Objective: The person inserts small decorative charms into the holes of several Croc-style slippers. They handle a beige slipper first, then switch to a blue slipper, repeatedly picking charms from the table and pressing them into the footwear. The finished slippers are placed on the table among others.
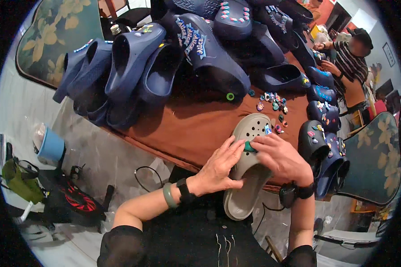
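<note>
A beige clog (243, 205) with a holed upper is tilted at the table's near edge, toe away from me and heel toward my lap. My left hand (216, 168) is closed on its left side, fingers over the upper and thumb at the foot opening. Curled over the right side is my right hand (284, 158), slightly blurred, its fingertips beside a green charm (249, 146) on the upper. Whatever those fingers pinch is hidden. A small blue and white charm (268, 129) sits nearer the toe. Loose colourful charms (275, 101) lie beyond the clog.
Navy clogs (218, 66) are heaped along the table's far and left sides. Decorated dark clogs (323, 115) line its right edge. Brown cloth (178, 129) covers the table. Across the room sits a person in a striped top (349, 60). A blue bin (51, 147) stands at left.
</note>
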{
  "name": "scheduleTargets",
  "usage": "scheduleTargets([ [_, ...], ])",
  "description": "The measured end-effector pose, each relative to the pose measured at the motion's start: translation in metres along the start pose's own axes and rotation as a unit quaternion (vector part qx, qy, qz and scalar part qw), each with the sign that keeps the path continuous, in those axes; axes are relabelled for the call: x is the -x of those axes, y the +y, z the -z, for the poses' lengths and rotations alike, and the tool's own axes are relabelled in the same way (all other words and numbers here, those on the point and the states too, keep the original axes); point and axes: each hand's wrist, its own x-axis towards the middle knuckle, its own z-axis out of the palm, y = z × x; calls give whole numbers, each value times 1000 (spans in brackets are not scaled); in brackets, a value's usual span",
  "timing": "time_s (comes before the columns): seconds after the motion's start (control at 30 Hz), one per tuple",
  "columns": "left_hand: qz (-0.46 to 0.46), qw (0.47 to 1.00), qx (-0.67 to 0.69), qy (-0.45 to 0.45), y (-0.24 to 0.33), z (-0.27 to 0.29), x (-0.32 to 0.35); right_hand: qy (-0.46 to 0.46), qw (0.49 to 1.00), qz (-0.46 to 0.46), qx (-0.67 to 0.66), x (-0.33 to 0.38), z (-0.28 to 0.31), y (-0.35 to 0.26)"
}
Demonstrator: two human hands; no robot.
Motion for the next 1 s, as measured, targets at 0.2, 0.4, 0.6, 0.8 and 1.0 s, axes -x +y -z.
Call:
scheduleTargets([
  [0.2, -5, 998, 1, 64, -4, -10, 1, 10, 997, -3, -71, -22, -5, 20],
  [0.4, 4, 995, 9, 99, -9, -14, 5, 146, 982, -99, -62, -16, -26, 29],
  [0.6, 23, 994, 25, 103, -12, -16, 6, 166, 985, -38, 11, -7, -25, 23],
  [0.8, 27, 993, 18, 113, -11, -16, 7, 58, 991, 29, 115, -12, -10, 11],
  [1.0, 25, 992, 20, 120, -13, -19, 8, -64, 988, 41, 134, -24, 3, 0],
])
